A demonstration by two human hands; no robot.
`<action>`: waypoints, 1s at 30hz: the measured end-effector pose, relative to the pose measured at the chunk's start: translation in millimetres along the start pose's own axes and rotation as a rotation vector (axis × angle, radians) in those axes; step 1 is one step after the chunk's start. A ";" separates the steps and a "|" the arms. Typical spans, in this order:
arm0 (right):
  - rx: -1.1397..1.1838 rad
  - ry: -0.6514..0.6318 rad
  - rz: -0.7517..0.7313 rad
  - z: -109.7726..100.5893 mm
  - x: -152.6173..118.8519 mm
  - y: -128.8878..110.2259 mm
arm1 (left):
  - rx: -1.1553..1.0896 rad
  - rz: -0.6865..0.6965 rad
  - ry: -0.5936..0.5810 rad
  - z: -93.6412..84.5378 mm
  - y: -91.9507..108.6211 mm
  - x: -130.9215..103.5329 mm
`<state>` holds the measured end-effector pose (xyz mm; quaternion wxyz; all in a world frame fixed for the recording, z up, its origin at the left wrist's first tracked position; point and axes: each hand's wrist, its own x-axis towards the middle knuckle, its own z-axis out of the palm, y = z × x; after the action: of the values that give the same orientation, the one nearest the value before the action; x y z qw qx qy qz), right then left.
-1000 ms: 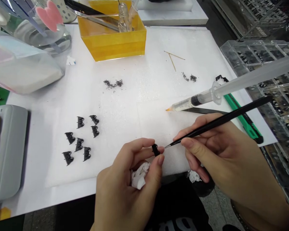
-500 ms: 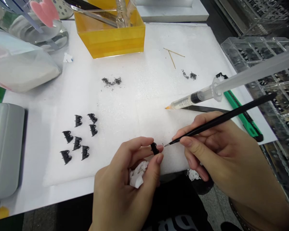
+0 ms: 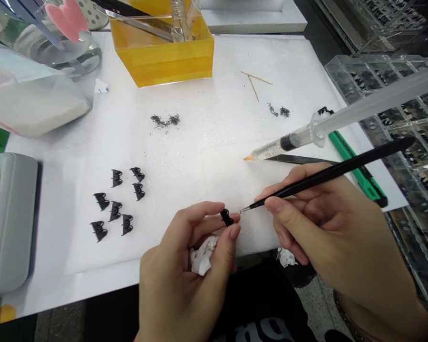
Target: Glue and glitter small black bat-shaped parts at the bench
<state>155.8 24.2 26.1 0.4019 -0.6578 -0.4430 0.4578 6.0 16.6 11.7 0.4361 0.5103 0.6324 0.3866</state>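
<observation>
Between the fingertips of my left hand is a small black part, and a crumpled white tissue is tucked in the same palm. My right hand grips thin black tweezers. Their tip points left, a little to the right of the black part, with a tiny piece at it, too small to make out. Several similar black parts lie on the white foam sheet at the left. A syringe with an orange tip lies beyond my right hand.
Two heaps of tiny dark pieces and thin yellowish sticks lie farther back. A yellow box holds tools. A green cutter and clear compartment trays are at the right, a grey device at the left.
The tweezers' tip and the black part in my left hand have shifted slightly up and left. Both hands keep their grip.
</observation>
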 end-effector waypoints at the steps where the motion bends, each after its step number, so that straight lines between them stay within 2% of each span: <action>1: 0.000 -0.005 0.006 -0.5 -0.5 -0.5 | -0.015 0.011 0.009 0.6 -0.4 0.1; 30: -0.020 -0.015 0.017 0.4 2.5 -0.2 | -0.066 -0.010 0.010 2.4 -0.2 0.4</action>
<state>155.8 26.7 25.6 0.3880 -0.6620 -0.4452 0.4615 8.2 17.0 10.6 0.4514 0.4905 0.6239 0.4080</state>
